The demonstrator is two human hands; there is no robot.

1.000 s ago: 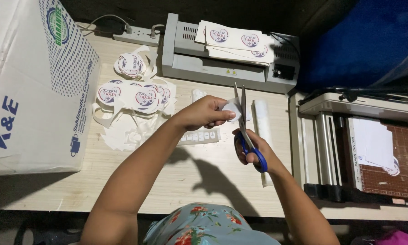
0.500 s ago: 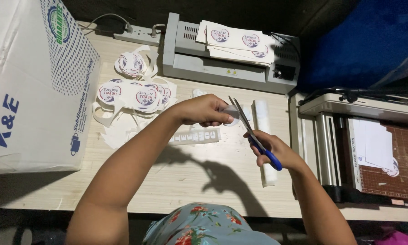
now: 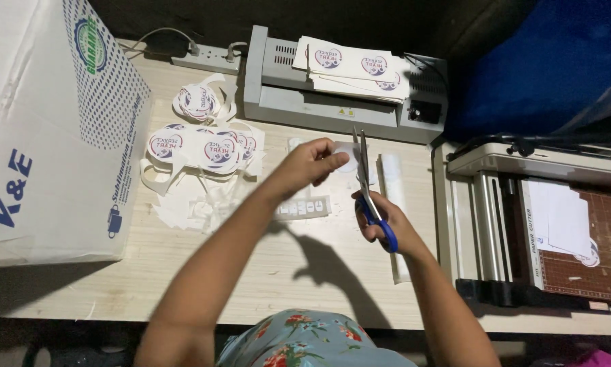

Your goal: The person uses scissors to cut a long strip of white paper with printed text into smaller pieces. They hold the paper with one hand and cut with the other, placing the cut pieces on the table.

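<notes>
— Pale wooden table (image 3: 203,265): where's free room?
— Near edge, under the arms.
— The hands?
— Left hand (image 3: 310,165) pinches a small white laminated cut-out (image 3: 346,151); right hand (image 3: 381,219) grips blue-handled scissors (image 3: 368,187), blades parted beside it.

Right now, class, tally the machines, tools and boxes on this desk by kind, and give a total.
Laminator: 1
Paper cutter: 1
Power strip: 1
Scissors, in the right hand: 1
White carton: 1
Total: 5
The left hand holds a small white cutout, not counted.
</notes>
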